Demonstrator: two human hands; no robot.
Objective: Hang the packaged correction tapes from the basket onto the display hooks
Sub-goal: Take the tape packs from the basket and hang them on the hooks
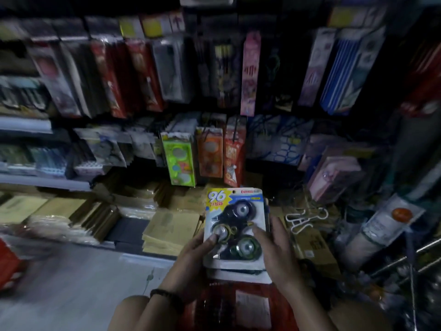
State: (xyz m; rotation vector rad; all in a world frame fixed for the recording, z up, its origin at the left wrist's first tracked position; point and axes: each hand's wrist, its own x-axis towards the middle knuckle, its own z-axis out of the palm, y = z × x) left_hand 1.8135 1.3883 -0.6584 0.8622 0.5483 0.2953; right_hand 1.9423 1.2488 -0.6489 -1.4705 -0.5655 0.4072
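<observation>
At six o'clock, left-hand grip (pixel 191 256) and right-hand grip (pixel 279 254) pinch a stack of correction tape packs (pixel 235 223); its uneven lower packs may slip into the red basket (pixel 212 297).

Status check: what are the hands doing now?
Left hand and right hand grip the correction tape stack. Held above red basket, unhung. Other packs hang ahead.
</observation>
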